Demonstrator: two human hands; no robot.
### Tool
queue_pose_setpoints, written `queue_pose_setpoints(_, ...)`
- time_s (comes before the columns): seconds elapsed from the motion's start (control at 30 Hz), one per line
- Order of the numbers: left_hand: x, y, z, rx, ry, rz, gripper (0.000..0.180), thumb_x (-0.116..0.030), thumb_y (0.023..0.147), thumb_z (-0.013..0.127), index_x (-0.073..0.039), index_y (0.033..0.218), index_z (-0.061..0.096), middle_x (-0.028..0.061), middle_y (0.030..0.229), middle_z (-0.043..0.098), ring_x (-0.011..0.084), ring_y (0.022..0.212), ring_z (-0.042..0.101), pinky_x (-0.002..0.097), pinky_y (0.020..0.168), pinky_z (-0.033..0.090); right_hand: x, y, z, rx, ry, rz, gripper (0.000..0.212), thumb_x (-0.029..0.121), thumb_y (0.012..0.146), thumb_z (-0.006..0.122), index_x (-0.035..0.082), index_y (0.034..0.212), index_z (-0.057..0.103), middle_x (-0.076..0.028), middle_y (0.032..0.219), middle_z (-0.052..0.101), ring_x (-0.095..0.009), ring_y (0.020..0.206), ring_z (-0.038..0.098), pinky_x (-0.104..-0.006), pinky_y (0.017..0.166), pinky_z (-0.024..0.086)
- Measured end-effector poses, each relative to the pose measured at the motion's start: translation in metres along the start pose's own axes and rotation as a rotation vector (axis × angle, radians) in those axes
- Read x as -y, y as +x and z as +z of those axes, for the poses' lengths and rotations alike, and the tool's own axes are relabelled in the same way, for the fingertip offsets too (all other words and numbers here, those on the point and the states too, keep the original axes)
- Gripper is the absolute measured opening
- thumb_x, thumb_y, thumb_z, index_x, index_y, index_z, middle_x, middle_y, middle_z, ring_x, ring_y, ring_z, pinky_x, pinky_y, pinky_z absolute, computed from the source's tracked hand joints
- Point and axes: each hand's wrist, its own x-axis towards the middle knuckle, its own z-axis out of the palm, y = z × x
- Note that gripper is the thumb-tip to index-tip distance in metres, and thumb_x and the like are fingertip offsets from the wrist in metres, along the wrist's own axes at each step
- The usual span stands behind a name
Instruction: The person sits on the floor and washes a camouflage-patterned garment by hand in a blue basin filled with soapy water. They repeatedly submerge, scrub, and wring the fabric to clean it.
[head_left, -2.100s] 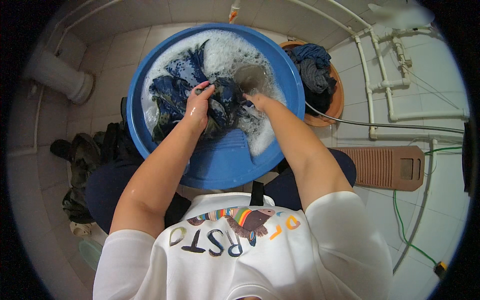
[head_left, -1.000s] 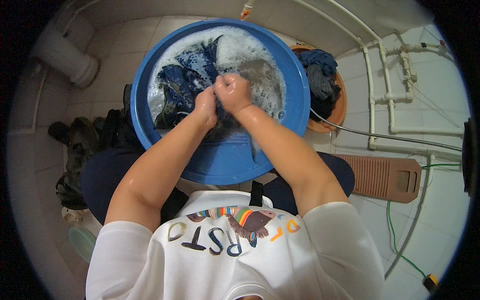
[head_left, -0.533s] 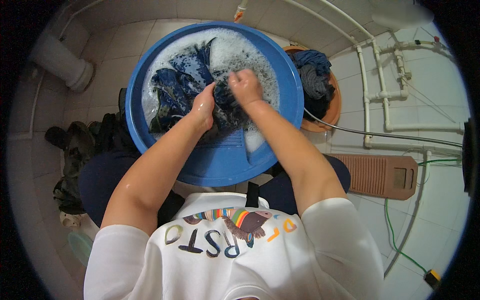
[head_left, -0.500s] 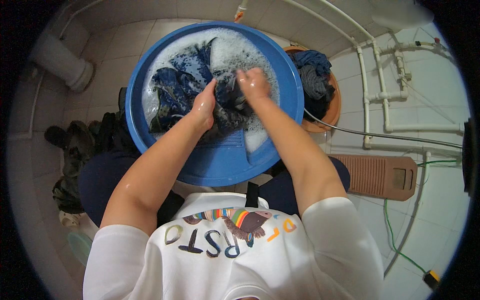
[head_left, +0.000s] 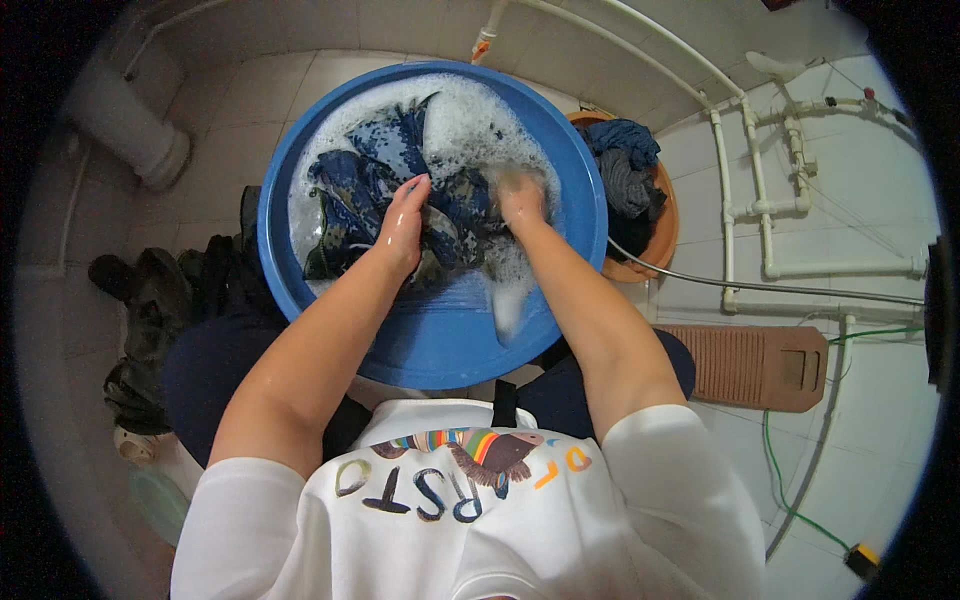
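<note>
A wet garment in blue and dark camouflage lies bunched in a round blue basin of sudsy water. My left hand is closed on a fold in the middle of the garment, thumb side up and fingers partly hidden by cloth. On the right side of the basin, my right hand is down in the suds by the garment's right end. Its fingers are smeared by motion and partly under foam, so their grip cannot be made out. White foam lies thickest along the far side.
An orange-brown tub holding dark clothes stands behind the basin's right side. A grey hose runs right. A brown washboard lies at the right, near white pipes. Shoes stand at left.
My right hand has moved nearer to me and lower into the suds. My left hand has shifted slightly left and nearer, still at the garment. The whole view has tilted a little.
</note>
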Motion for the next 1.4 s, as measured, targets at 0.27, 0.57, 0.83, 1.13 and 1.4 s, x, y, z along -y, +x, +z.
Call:
queue_pose_setpoints(0.27,0.017,0.023,-0.017,0.401,-0.456,-0.252,0.031,-0.035,0.081,0.053,-0.010,0.099,0.054,0.0046,0.096,0.055,0.0161,0.090,0.051,0.0295,0.082,0.040,0.107,-0.122,-0.006,0.088,0.064,-1.045,0.020,0.015,0.067,0.063,0.003,0.061,0.049,-0.011,0.087,0.053,-0.028,0.075,0.052,-0.0347,0.063,0.043)
queue_pose_setpoints(0.57,-0.018,-0.031,0.020,0.014,-0.146,-0.265,0.030,-0.031,0.079,0.052,-0.005,0.094,0.055,0.0074,0.091,0.056,0.0168,0.085,0.050,0.0340,0.073,0.041,0.053,-0.043,0.028,-0.207,-0.043,-0.398,0.034,0.028,0.077,0.054,0.002,0.055,0.051,-0.019,0.061,0.051,-0.038,0.058,0.050,-0.0426,0.050,0.039)
queue_pose_setpoints(0.83,0.033,0.030,-0.038,0.521,-0.537,-0.248,0.021,-0.027,0.084,0.043,-0.009,0.086,0.053,0.0063,0.070,0.054,0.0184,0.064,0.051,0.0333,0.064,0.044,0.120,-0.128,0.025,0.023,0.116,-0.896,0.024,0.017,0.073,0.057,0.004,0.055,0.047,-0.016,0.059,0.048,-0.034,0.052,0.049,-0.0390,0.048,0.038)
queue_pose_setpoints(1.13,0.011,-0.002,-0.004,0.055,-0.436,-0.305,0.024,-0.026,0.079,0.051,-0.002,0.083,0.055,0.0125,0.080,0.058,0.0235,0.068,0.055,0.0382,0.065,0.045,0.095,-0.099,0.025,-0.044,0.073,-0.618,0.025,0.019,0.073,0.056,0.003,0.055,0.051,-0.017,0.061,0.053,-0.036,0.058,0.052,-0.0409,0.051,0.041)
queue_pose_setpoints(1.4,-0.013,-0.023,0.014,0.022,-0.294,-0.357,0.031,-0.030,0.083,0.044,-0.003,0.093,0.055,0.0110,0.090,0.058,0.0237,0.080,0.053,0.0363,0.074,0.043,0.056,-0.035,0.016,-0.198,-0.236,-0.527,0.035,0.035,0.079,0.051,0.006,0.060,0.054,-0.016,0.067,0.054,-0.036,0.062,0.052,-0.0431,0.055,0.042)
